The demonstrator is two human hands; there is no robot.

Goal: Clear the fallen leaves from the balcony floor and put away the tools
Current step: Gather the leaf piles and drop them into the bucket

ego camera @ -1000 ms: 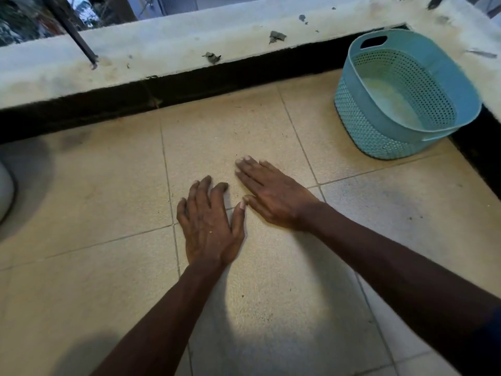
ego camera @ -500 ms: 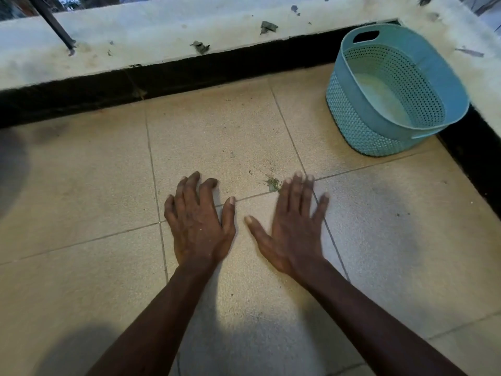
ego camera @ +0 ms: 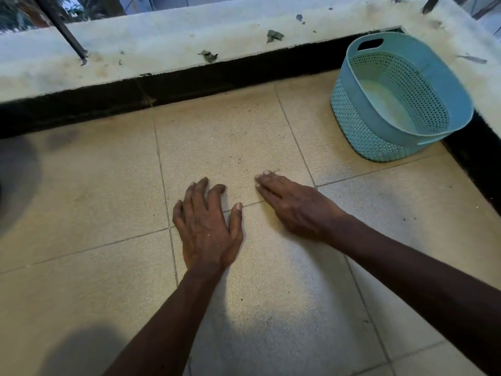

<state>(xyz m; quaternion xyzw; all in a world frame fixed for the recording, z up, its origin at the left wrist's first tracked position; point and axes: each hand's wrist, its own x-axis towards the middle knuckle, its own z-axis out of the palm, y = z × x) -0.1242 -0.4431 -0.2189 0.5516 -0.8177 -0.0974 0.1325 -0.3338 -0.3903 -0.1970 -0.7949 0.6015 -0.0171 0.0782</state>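
On the floor (ego camera: 81,199) nearest the camera, two bare forearms reach forward over pale square tiles, with a soft shadow at the lower left. The left hand (ego camera: 207,229) lies palm down across a grout line. Its fingers are spread and slightly bent at the tips, its thumb is out to the right, and it holds nothing. Just beside it, and apart from it, the right hand (ego camera: 295,204) rests flat on the tile. Its fingers are straight and close together, pointing up and to the left, and they too hold nothing. A few dark specks (ego camera: 274,169) lie on the tile at the right fingertips; they are too small to tell whether they are leaf bits.

Farther off, at the right, a light blue perforated basket (ego camera: 401,96) sits tilted in the corner with its open mouth turned toward the camera and a handle slot at its far rim. A black band (ego camera: 189,85) runs along the foot of the wall behind the tiles. Above it a pale, stained ledge (ego camera: 162,44) carries two small crumpled leaves (ego camera: 274,35), well apart from the hands, with smaller scraps scattered near them. A dark bar (ego camera: 62,28) rises at a slant from the ledge at the far left.
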